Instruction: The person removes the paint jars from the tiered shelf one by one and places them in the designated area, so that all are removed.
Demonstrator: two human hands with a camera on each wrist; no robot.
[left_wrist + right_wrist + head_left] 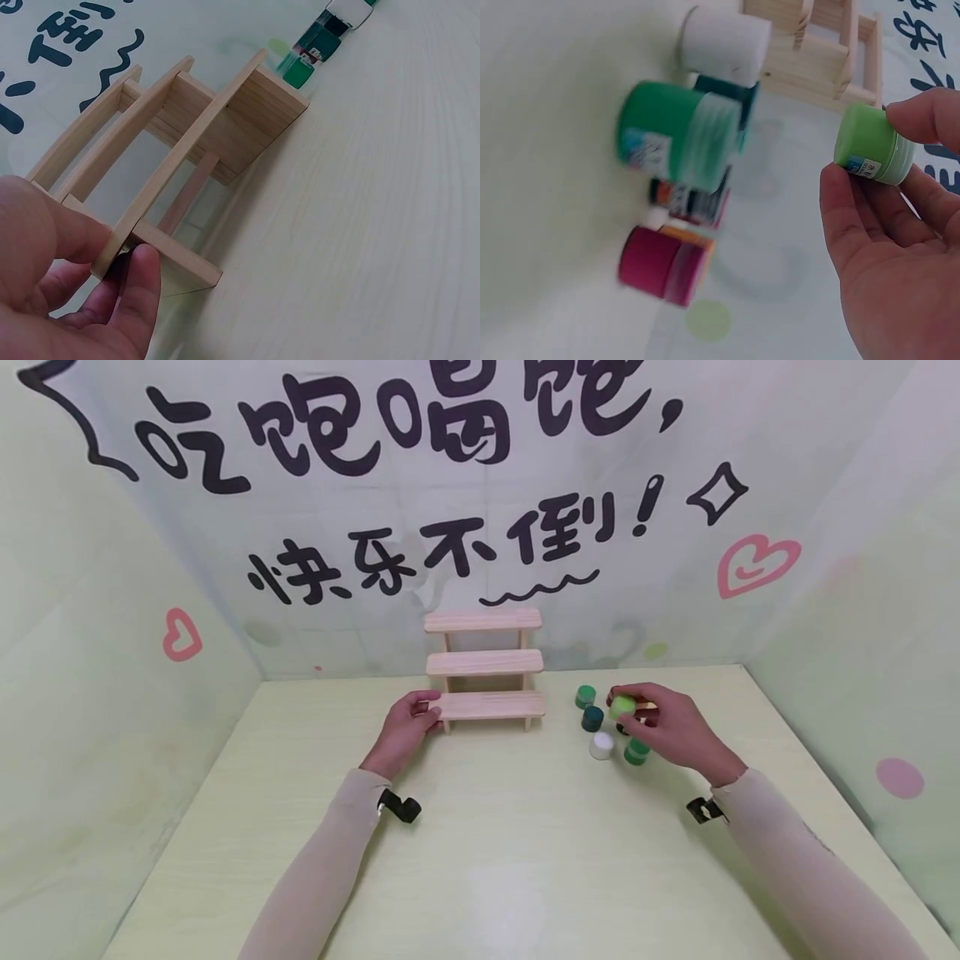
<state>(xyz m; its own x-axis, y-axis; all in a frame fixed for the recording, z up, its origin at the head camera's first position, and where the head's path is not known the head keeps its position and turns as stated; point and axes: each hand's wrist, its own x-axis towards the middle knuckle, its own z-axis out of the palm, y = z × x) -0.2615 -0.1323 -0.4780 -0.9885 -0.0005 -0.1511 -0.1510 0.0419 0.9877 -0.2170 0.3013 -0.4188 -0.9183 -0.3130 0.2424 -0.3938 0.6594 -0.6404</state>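
With thumb and fingers, my left hand (pixel 405 733) grips the left end of the lowest step of a three-tier wooden stand (pixel 489 705). The left wrist view shows the thumb on top of the board (pixel 180 169) and fingers beneath it. My right hand (pixel 675 727) pinches a small light green paint jar (pixel 870 142), raised over the other jars. Around and below it are a white jar (pixel 602 745), a dark teal jar (pixel 592 718) and two green jars (pixel 636 751). A magenta jar (pixel 664 262) and a dark jar (pixel 694 201) are partly hidden by the right hand in the head view.
A pale wood-grain table (pixel 495 852) lies under everything. Behind the stand hangs a white cloth wall (pixel 360 635) with black lettering, and cloth side walls (pixel 885 693) rise left and right. Each wrist carries a black camera strap (pixel 401 807).
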